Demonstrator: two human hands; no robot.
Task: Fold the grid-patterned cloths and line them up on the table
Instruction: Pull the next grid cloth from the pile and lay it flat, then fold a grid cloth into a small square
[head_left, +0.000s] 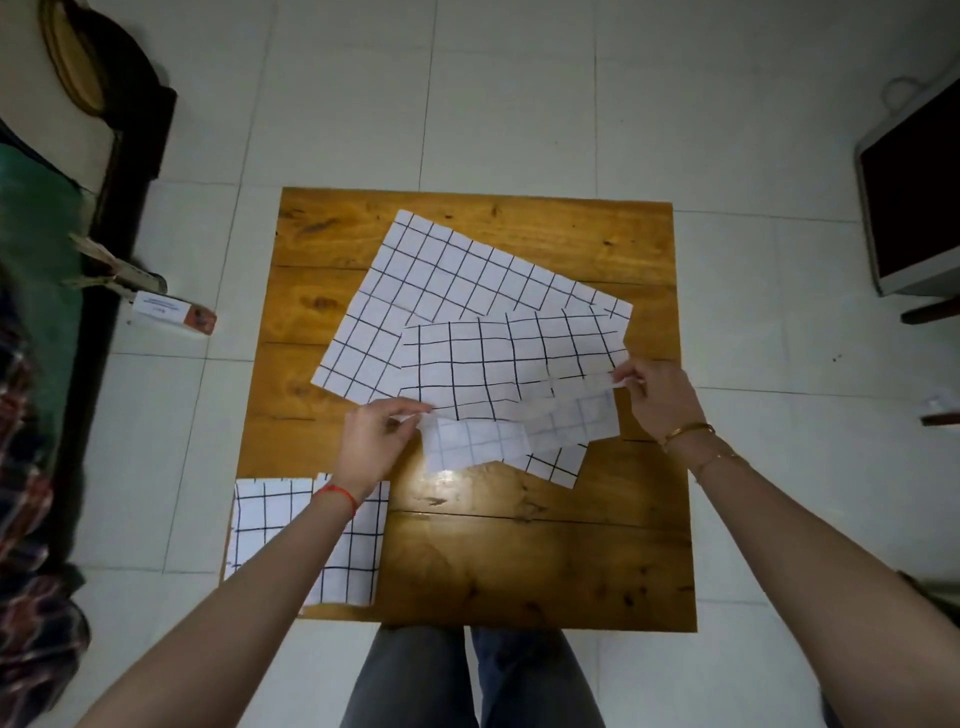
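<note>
Wooden table (519, 545) under grid-patterned cloths (447, 280)

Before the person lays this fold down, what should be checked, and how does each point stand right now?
1. Left hand pinches the near-left corner of the cloth being folded: ok.
2. Right hand pinches its right edge: ok.
3. Folded edges square with the layer beneath: not ok, skewed.
4. Unfolded cloth underneath kept free: not ok, the held cloth overlaps it.
5. Folded cloth already placed at the table's near-left corner: ok.
6. Bare wood beside it for the next cloth: ok.
</note>
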